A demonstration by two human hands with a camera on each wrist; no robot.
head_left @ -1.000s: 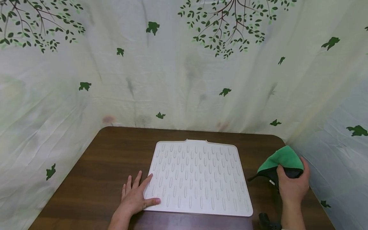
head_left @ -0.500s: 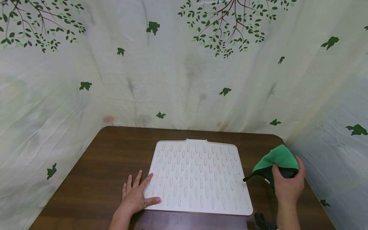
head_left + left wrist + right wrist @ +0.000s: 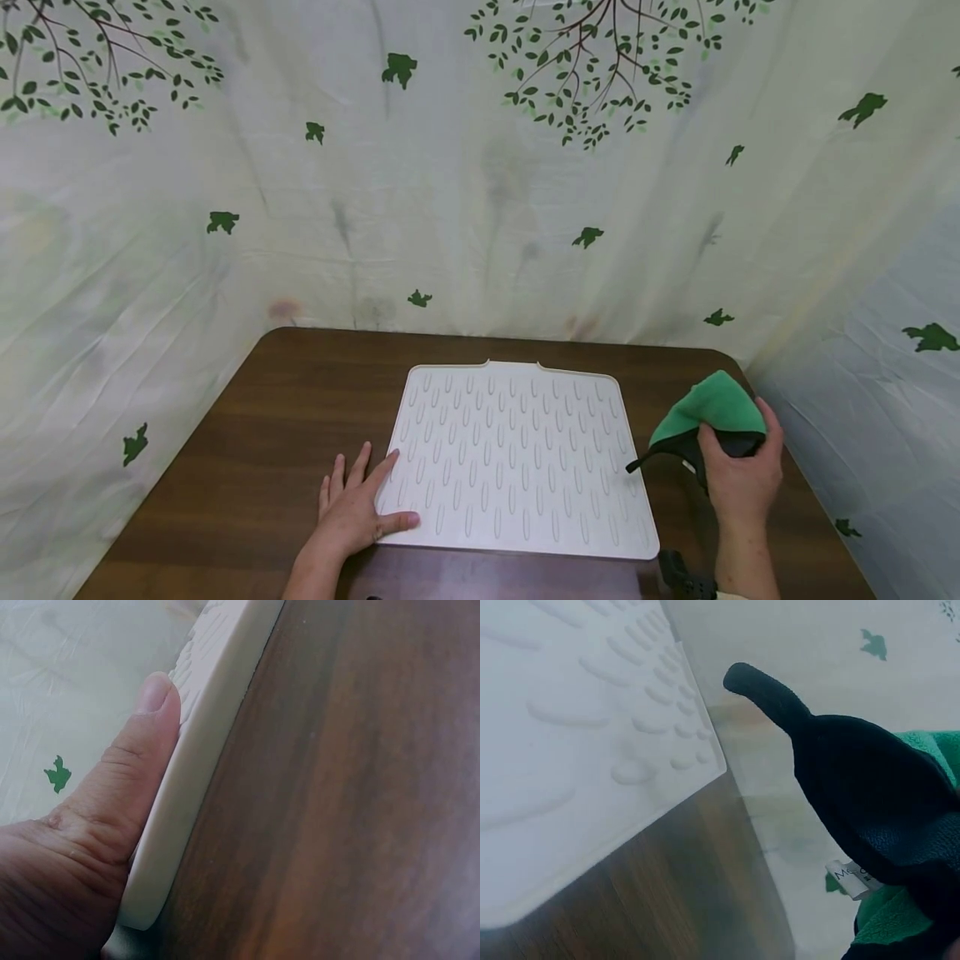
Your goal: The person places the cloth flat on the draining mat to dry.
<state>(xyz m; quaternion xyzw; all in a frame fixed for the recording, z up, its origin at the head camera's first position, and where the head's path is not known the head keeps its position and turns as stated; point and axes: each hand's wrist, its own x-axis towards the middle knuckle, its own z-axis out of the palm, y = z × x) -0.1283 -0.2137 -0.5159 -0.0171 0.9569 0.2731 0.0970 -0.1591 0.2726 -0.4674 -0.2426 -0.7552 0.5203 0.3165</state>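
A white board with rows of raised oval ridges [image 3: 517, 458] lies flat on the brown table. My left hand [image 3: 351, 518] rests at its near left corner, fingers spread and straight, thumb on the top face. In the left wrist view the thumb [image 3: 124, 761] lies along the board's thick edge [image 3: 202, 742]. To the right of the board, my right hand [image 3: 742, 479] grips a green and black cloth piece [image 3: 708, 408], held above the table. Its dark underside [image 3: 870, 787], black loop and white tag show in the right wrist view; the exact kind is unclear.
The dark brown wooden table [image 3: 247, 467] has rounded far corners. Behind it and at both sides hangs a pale curtain [image 3: 480, 208] printed with green leaves and branches. A black strap-like object [image 3: 682, 575] sits at the right wrist.
My right hand has moved left with the green and black cloth piece, whose loop now overlaps the board's right edge in the head view. The left hand and the board stay put.
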